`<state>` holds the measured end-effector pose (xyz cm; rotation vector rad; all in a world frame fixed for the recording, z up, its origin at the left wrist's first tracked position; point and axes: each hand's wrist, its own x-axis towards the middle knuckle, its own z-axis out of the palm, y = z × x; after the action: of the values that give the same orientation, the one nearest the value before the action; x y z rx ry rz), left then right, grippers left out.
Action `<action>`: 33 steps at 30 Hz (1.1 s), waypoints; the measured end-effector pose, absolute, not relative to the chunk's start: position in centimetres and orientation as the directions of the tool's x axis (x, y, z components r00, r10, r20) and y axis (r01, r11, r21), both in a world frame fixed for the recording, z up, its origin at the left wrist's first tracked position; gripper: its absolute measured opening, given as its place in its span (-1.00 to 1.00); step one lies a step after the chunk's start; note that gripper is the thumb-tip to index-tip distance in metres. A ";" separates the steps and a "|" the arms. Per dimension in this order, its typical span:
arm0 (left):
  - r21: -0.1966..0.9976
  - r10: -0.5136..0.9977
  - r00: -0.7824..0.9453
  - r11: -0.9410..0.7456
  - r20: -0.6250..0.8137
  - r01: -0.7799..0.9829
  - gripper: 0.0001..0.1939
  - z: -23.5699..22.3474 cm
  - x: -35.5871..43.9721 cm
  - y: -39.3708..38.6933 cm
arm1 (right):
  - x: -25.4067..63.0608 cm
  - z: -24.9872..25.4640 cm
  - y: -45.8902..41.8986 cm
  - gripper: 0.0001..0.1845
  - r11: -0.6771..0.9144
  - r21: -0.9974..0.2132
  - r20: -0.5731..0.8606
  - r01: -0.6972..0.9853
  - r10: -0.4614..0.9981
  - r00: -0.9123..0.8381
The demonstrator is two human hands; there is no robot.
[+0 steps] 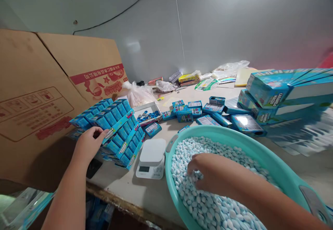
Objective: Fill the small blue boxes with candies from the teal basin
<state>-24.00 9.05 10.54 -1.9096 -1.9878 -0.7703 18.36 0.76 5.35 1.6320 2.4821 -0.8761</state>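
Observation:
At the left, my left hand (89, 142) is against the near end of a stack of blue display boxes (123, 136) filled with small blue packs. Its fingers are curled in; whatever they hold is hidden. My right hand (201, 170) reaches into a turquoise tub (170, 179) of white and pale blue candies (200, 205). The fingers are bent around some candies, with their tips partly buried. Between the stack and the tub sits a white kitchen scale (151, 157) with nothing on its platform.
Several blue tins (185, 115) lie scattered behind the tub. A white tray (147, 113) holds small blue pieces. Bigger blue boxes (273, 89) are piled at the right, a large carton (39, 94) stands at the left, and plastic bags (139, 94) lie near the wall.

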 end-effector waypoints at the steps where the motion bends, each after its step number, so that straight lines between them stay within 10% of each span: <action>1: 0.127 0.796 -0.038 -0.050 0.604 0.991 -0.67 10.4 -23.9 8.6 | 18.4 5.4 0.7 -0.52 0.275 -0.423 -0.353 0.863 0.828 -0.436; 4: -0.065 0.563 0.134 -0.141 0.816 0.988 -0.75 8.4 -22.0 7.3 | 18.5 5.3 0.6 -0.44 0.244 -0.432 -0.374 0.868 0.828 -0.418; 7: 0.031 0.482 0.044 -0.146 0.875 0.989 -0.73 4.5 -17.5 7.6 | 18.6 4.8 0.4 -0.40 0.250 -0.439 -0.362 0.863 0.830 -0.424; 10: 0.120 0.858 0.093 -0.176 0.505 0.977 -0.67 0.7 -12.0 10.6 | 18.6 4.3 0.5 -0.40 0.271 -0.452 -0.338 0.850 0.830 -0.444; 14: 0.131 0.952 0.120 -0.162 0.283 0.978 -0.78 -2.3 -7.9 17.5 | 18.8 3.9 1.1 -0.40 0.249 -0.471 -0.341 0.847 0.834 -0.434; 18: 0.050 0.992 0.048 -0.054 0.118 0.997 -0.44 -3.8 -8.1 23.0 | 19.3 4.0 1.6 -0.41 0.209 -0.469 -0.359 0.858 0.843 -0.401; 33: -0.047 0.992 0.100 -0.096 0.082 0.994 -0.27 -5.5 -9.3 22.9 | 19.3 4.3 1.4 -0.31 0.244 -0.541 -0.230 0.805 0.877 -0.421</action>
<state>-9.29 22.87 -5.46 -2.2610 -2.0491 -0.0453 19.29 1.41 4.25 1.7465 2.5696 -0.9907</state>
